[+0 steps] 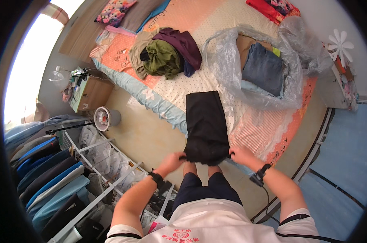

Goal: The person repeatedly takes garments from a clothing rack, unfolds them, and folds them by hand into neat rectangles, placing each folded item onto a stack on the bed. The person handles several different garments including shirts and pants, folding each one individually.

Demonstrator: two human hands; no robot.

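Note:
A pair of black trousers (206,125), folded into a long strip, lies over the near edge of the bed, its far end flat on the sheet. Its near end hangs off the bed in front of my legs. My left hand (173,162) pinches the left corner of that near end. The right corner is gripped by my right hand (242,156), its fingers closed on the cloth. Between my hands the near edge looks slightly bunched.
On the bed (203,87), a loose heap of clothes (163,56) lies far left. A clear plastic bag (224,65) with folded jeans (263,69) sits far right. A clothes rack (86,206) stands left, near a white bin (106,118). A blue-panelled wardrobe (341,150) is at right.

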